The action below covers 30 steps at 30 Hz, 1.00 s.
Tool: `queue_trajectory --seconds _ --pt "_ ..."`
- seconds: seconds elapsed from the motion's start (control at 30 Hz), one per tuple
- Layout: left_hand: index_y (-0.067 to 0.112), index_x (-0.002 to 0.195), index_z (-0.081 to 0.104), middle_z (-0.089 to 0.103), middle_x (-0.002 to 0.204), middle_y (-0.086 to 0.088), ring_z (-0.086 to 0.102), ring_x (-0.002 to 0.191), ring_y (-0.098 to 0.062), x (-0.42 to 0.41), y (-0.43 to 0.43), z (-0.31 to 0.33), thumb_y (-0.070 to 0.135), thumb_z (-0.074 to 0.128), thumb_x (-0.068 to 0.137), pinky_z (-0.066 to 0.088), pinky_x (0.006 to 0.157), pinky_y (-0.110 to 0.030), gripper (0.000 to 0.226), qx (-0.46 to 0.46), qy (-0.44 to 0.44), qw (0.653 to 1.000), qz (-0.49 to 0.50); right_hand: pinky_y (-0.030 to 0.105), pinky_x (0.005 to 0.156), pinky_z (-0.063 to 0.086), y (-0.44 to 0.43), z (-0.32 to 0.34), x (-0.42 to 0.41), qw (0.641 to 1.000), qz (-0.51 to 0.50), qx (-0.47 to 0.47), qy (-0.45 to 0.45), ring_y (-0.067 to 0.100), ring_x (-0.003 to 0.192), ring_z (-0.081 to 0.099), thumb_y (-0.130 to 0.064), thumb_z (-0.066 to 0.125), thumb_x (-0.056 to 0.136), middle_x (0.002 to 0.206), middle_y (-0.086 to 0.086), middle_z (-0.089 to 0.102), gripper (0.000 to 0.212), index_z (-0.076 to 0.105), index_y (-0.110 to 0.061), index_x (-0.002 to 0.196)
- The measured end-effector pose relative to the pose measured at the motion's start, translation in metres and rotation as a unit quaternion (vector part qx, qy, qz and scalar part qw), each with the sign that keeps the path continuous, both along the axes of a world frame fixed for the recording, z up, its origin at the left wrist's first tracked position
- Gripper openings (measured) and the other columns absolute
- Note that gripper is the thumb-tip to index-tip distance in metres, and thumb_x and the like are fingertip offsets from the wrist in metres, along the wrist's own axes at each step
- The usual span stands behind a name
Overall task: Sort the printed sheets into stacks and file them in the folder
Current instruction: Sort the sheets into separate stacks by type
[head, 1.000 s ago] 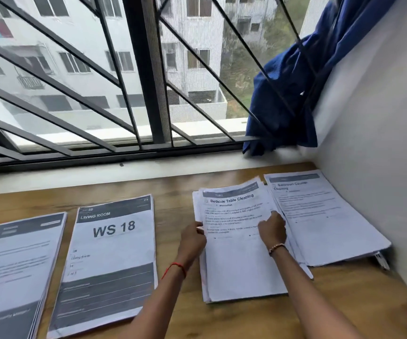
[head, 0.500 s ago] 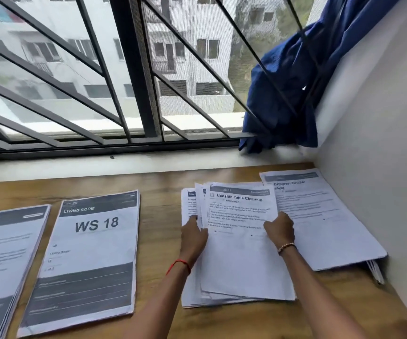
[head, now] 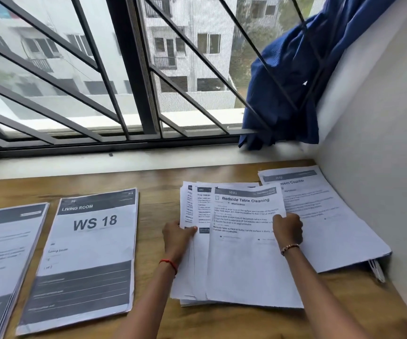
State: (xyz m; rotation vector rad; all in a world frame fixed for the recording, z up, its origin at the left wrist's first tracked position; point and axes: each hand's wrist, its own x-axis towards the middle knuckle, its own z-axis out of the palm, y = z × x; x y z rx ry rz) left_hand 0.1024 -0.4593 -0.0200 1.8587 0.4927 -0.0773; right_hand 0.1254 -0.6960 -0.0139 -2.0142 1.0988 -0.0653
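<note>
Both hands are on the middle pile now. The left hand (head: 178, 237), a red thread (head: 169, 263) round its wrist, grips the left edge of the fanned pile (head: 190, 277), fingers curled onto the paper. The right hand (head: 288, 230), with a beaded bracelet (head: 290, 248), is closed on the right edge of the top sheet (head: 249, 265), headed "Bedside Table Cleaning". That sheet lies slightly askew over the pile, and the sheets beneath it peek out at the left in staggered strips.

Just to the right, tucked against the wall (head: 381, 118), there's the right-hand stack (head: 339, 231). Its heading reads "...room Counter", the start covered by the top sheet's corner. Something white and thin pokes out from under that stack's near right corner (head: 376, 271); it may be the folder's edge, but it's hard to tell from here.

Over on the left, well apart from the hands, sits the WS 18 stack (head: 87, 260), marked "LIVING ROOM", flat and square on the wooden desk (head: 158, 192). Beside it, the far-left stack (head: 4, 260) runs off the frame, its print blurred.

Behind it all is a window grille (head: 134, 69) with apartment blocks outside, and a blue cloth (head: 290, 81) bunched in the right corner of the sill.
</note>
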Motion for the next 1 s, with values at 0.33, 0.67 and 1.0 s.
queue_trajectory --seconds 0.33,0.67,1.0 --pt "0.016 0.125 0.043 0.045 0.119 -0.005 0.045 0.104 -0.02 -0.004 -0.008 -0.005 0.001 0.081 0.056 0.037 0.081 -0.025 0.08 0.098 -0.076 0.992 -0.029 0.037 0.081 0.046 0.012 0.004 0.003 0.999 0.028 0.004 -0.014 0.039 0.094 0.059 -0.019 0.053 0.069 0.106 0.022 0.064 0.02 0.054 -0.005 0.082" --pt "0.026 0.117 0.055 0.016 0.142 -0.004 0.018 0.125 -0.028 -0.004 -0.005 -0.014 0.047 0.077 0.065 0.026 0.103 -0.041 0.06 0.317 -0.011 0.942 -0.106 0.039 0.085 0.045 -0.003 0.006 -0.003 0.999 -0.011 -0.043 -0.004 0.042 0.1 0.058 -0.01 0.055 0.076 0.111 0.023 0.062 0.03 0.063 0.002 0.102" --pt "0.027 0.108 0.058 0.015 0.143 -0.001 0.011 0.131 -0.027 -0.006 -0.008 -0.022 0.041 0.073 0.071 0.018 0.104 -0.043 0.042 0.299 -0.027 0.947 -0.113 0.04 0.087 0.046 -0.005 -0.004 -0.007 0.999 0.02 -0.039 0.005 0.041 0.101 0.058 -0.013 0.056 0.074 0.113 0.021 0.062 0.035 0.063 -0.002 0.106"
